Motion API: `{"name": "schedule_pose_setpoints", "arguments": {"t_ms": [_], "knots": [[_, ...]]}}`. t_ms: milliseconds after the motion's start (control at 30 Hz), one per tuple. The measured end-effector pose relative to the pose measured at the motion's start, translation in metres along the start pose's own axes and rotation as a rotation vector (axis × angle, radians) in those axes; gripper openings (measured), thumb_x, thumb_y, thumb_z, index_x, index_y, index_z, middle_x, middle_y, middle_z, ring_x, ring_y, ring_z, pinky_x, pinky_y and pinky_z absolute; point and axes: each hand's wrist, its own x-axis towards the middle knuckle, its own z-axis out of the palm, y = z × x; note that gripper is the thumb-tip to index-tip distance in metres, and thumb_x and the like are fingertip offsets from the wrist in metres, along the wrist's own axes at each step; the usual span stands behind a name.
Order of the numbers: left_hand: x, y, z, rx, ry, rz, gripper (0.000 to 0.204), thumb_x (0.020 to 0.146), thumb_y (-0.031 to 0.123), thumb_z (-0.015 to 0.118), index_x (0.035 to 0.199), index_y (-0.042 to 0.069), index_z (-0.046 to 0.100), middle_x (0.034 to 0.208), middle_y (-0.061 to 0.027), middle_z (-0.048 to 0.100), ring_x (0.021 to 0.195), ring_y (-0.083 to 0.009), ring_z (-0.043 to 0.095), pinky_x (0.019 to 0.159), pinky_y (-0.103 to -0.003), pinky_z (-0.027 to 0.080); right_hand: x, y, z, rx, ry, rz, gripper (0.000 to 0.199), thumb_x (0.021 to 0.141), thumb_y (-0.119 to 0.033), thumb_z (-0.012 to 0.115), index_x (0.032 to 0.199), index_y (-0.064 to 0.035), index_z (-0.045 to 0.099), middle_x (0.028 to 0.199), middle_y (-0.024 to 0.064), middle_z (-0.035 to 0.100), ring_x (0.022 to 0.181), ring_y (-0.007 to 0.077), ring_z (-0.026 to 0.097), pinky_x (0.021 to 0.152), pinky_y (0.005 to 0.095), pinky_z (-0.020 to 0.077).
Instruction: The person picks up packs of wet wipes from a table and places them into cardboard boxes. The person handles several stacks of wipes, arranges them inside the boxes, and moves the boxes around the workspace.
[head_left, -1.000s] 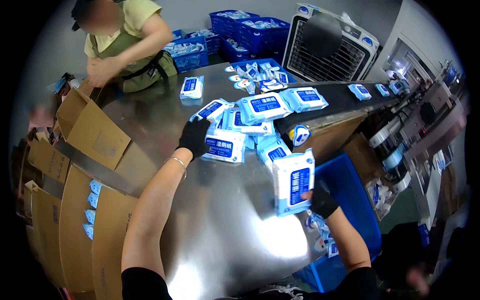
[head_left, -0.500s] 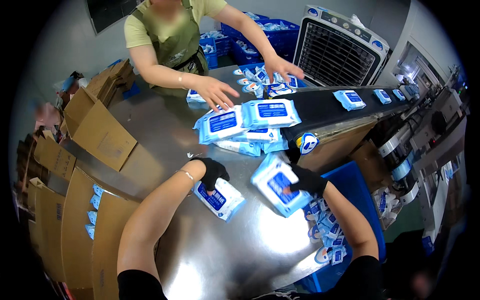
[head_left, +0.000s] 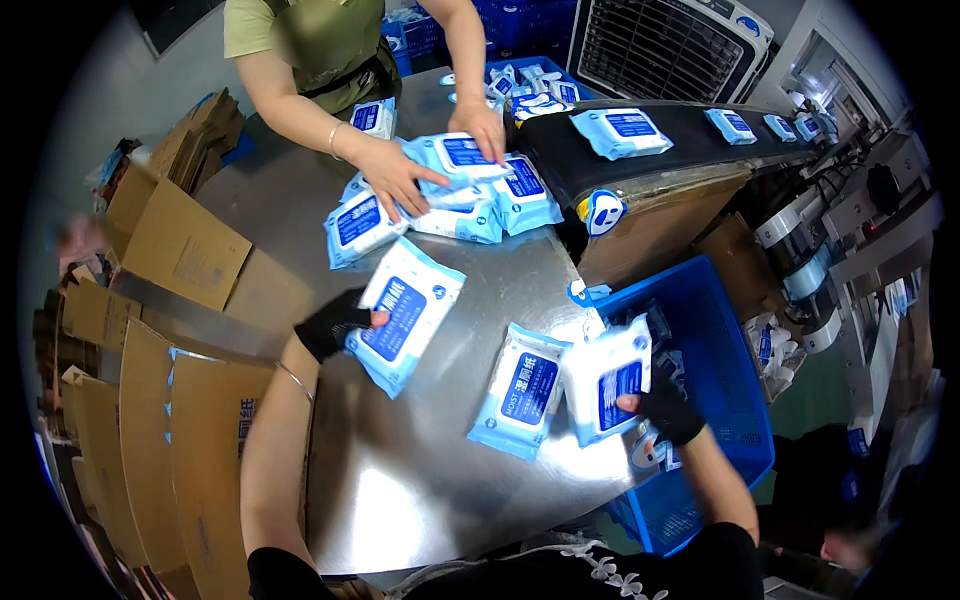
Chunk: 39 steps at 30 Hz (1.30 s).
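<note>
My left hand (head_left: 338, 322), in a black fingerless glove, grips a blue-and-white wet wipes pack (head_left: 410, 312) by its lower left side, tilted above the metal table (head_left: 430, 480). In the same kind of glove, my right hand (head_left: 668, 408) holds a second wipes pack (head_left: 607, 385) at the table's right edge, slightly blurred. Beside it on the metal lies another pack (head_left: 520, 390), partly overlapped by the held one. Farther off, a co-worker's two hands (head_left: 392, 178) rest on a heap of packs (head_left: 455, 215).
A black conveyor belt (head_left: 680, 160) carries several packs at the far right. Under my right arm stands a blue crate (head_left: 735, 400) with small packs. Open cardboard boxes (head_left: 220, 400) line the left side. An air cooler (head_left: 665, 50) stands behind the belt.
My left hand has lifted its pack and moved left and up. My right hand has shifted right. A pack now lies between them. The co-worker's hands have come down onto the heap.
</note>
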Motion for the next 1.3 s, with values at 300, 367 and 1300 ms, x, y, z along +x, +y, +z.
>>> {"name": "schedule_pose_setpoints", "arguments": {"t_ms": [300,367,1300], "knots": [[-0.027,-0.043,0.040,-0.102,0.265,0.023,0.049,0.081,0.020,0.075,0.120,-0.002,0.056,0.104,-0.0104,0.066,0.089,-0.0181,0.066,0.081,-0.031,0.056,0.045,0.078,0.112,-0.232,0.586,-0.116,0.058,0.086,-0.052,0.064,0.107,0.0017,0.061,0.097,0.0180,0.066,0.089,0.0293,0.066,0.082,0.0378,0.0487],[-0.034,-0.031,0.033,-0.076,0.319,0.092,0.044,0.082,0.020,0.074,0.117,-0.002,0.058,0.102,-0.0112,0.067,0.089,-0.0189,0.067,0.080,-0.032,0.056,0.049,0.078,0.111,-0.274,0.601,-0.144,0.057,0.086,-0.054,0.062,0.101,0.0007,0.058,0.093,0.0206,0.064,0.088,0.0354,0.065,0.080,0.0418,0.0485],[-0.130,-0.084,0.167,1.520,0.345,0.558,0.105,0.051,0.045,0.083,0.140,0.013,0.038,0.142,-0.0180,0.034,0.119,-0.0377,0.044,0.092,-0.051,0.036,0.040,0.160,0.183,0.379,-0.238,0.055,0.031,0.080,-0.010,0.069,0.109,-0.0052,0.060,0.098,0.0096,0.065,0.089,0.0212,0.063,0.079,0.0330,0.0523]]}}
